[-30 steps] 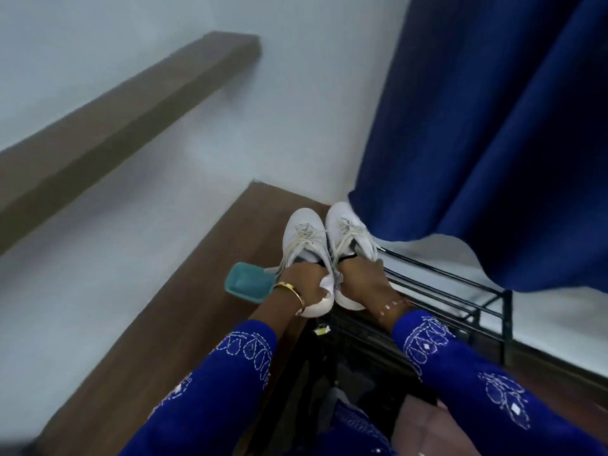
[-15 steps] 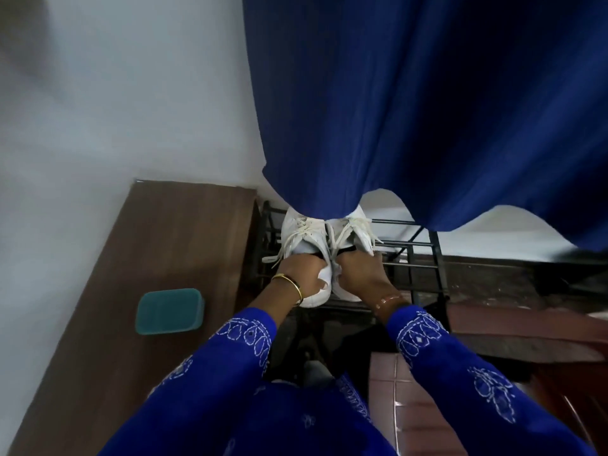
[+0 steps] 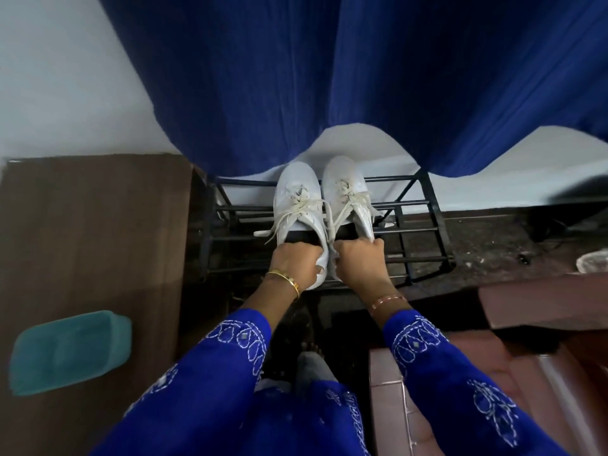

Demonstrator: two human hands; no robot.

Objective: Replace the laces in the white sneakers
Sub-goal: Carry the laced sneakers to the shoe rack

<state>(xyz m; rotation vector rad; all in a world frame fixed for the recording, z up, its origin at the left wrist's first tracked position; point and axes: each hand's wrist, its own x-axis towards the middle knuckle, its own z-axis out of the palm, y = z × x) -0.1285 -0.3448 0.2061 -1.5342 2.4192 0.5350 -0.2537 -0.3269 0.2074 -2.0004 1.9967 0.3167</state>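
Landmark: the black metal shoe rack.

Nearest the camera, two blue embroidered sleeves extend toward the rack. To the left of the rack stands a brown wooden surface, with a teal plastic container lying on its near part.

At the near edge of the rack, the left hand grips the heel of the left white sneaker; its fingers are curled over the heel collar into the dark opening. A gold bangle sits on that wrist. Just beside it, the right hand grips the heel of the right white sneaker in the same manner, fingers curled over the collar. A thin bracelet sits on that wrist.

Both sneakers rest side by side on the top bars of the rack, touching or nearly touching, toes pointing away from the camera. Each carries white laces threaded through the eyelets, with loose ends trailing to either side.

Beyond the rack, a dark blue curtain hangs down, its hem just above the sneaker toes. A pale wall stands behind it.
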